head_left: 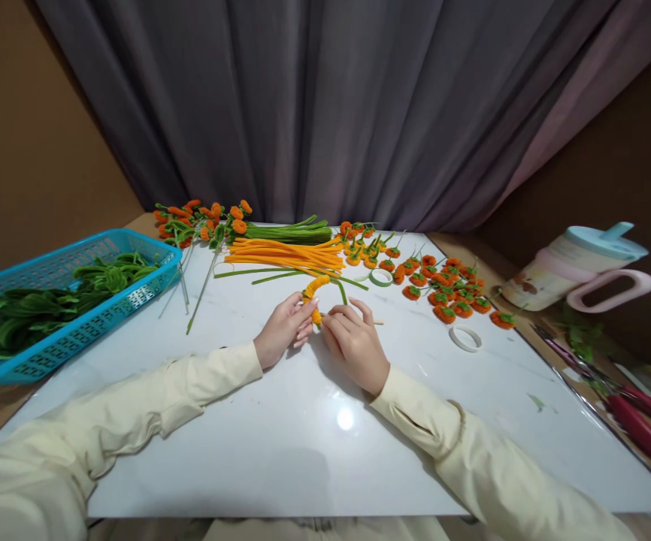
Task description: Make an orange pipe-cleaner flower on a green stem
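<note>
My left hand (pixel 285 327) is closed on a coiled yellow-orange pipe cleaner (pixel 317 285), which curves up above the fingertips. Pinched together, the fingers of my right hand (pixel 356 342) meet the lower end of that coil. A thin wooden stick (pixel 379 323) pokes out past the right hand, seemingly gripped in it. Just above the right fingers shows a short green pipe cleaner (pixel 342 291); whether the hand holds it, I cannot tell. Behind both hands lie a bundle of orange-yellow pipe cleaners (pixel 280 253) and a bundle of green pipe cleaners (pixel 292 234).
On the left stands a blue basket (pixel 71 328) of green fuzzy leaves. Orange fuzzy flowers (pixel 446 282) spread at right, near two tape rolls, one green-edged (pixel 380 277), one white (pixel 465 339). A tumbler (pixel 576 263) and red-handled pliers (pixel 641 428) sit at the right edge.
</note>
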Action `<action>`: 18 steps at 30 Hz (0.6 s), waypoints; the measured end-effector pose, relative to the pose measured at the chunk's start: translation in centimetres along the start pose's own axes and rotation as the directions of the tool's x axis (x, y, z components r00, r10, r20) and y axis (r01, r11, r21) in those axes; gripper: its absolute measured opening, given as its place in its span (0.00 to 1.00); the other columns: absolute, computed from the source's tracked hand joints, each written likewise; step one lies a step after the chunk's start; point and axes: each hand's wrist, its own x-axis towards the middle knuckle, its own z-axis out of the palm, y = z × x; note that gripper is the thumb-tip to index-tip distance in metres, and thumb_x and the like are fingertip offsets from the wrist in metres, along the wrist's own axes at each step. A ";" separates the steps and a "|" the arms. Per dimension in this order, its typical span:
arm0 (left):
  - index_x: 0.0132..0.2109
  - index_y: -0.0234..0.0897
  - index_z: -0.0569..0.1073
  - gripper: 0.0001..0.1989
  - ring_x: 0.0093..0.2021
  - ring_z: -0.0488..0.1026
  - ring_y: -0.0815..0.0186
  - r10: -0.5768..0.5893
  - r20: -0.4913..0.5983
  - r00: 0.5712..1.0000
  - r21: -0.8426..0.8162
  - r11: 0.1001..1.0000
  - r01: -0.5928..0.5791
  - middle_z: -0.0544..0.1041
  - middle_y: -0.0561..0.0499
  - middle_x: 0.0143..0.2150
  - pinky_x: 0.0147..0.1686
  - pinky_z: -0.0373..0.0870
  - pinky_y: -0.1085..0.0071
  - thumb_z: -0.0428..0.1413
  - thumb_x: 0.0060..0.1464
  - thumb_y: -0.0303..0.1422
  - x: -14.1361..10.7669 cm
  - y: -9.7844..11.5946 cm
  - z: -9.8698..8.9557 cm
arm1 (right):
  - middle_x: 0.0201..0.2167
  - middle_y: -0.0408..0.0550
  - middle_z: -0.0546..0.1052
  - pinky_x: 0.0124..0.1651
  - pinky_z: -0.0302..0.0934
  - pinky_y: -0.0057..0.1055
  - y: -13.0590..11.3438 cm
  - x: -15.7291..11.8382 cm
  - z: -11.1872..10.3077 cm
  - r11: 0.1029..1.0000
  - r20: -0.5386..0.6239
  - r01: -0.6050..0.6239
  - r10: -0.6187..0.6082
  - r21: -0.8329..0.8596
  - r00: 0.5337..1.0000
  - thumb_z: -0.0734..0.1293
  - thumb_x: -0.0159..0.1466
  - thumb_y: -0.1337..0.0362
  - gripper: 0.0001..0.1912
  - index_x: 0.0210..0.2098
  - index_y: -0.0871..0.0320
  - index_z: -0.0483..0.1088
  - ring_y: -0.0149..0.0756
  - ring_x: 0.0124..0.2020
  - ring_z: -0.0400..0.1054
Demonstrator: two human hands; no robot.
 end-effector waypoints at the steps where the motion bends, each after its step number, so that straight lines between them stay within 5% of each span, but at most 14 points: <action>1: 0.31 0.38 0.57 0.17 0.13 0.51 0.78 0.009 -0.013 1.000 0.002 1.000 -0.009 0.54 0.64 0.16 0.09 0.47 0.84 0.57 0.49 0.42 0.1 0.1 -0.1 | 0.30 0.47 0.73 0.57 0.46 0.43 0.1 0.0 -0.1 1.000 0.005 0.007 -0.007 -0.010 1.000 0.57 0.63 0.74 0.08 0.38 0.61 0.66 0.38 0.43 0.63; 14: 0.29 0.38 0.58 0.18 0.12 0.50 0.77 -0.028 -0.034 0.999 0.094 0.995 0.031 0.53 0.64 0.16 0.10 0.45 0.81 0.56 0.49 0.45 0.0 -0.4 0.0 | 0.27 0.45 0.74 0.56 0.47 0.43 0.2 -0.1 -0.1 0.994 -0.053 0.100 -0.101 -0.036 0.993 0.53 0.65 0.76 0.14 0.34 0.60 0.67 0.36 0.40 0.65; 18: 0.28 0.37 0.61 0.15 0.15 0.51 0.76 0.069 -0.062 0.996 0.312 0.949 -0.046 0.54 0.61 0.17 0.15 0.49 0.78 0.53 0.52 0.43 0.3 -0.1 -0.4 | 0.30 0.46 0.75 0.55 0.49 0.43 0.2 0.3 -0.6 0.997 -0.070 0.057 -0.053 0.049 0.996 0.57 0.65 0.72 0.08 0.39 0.59 0.66 0.37 0.41 0.65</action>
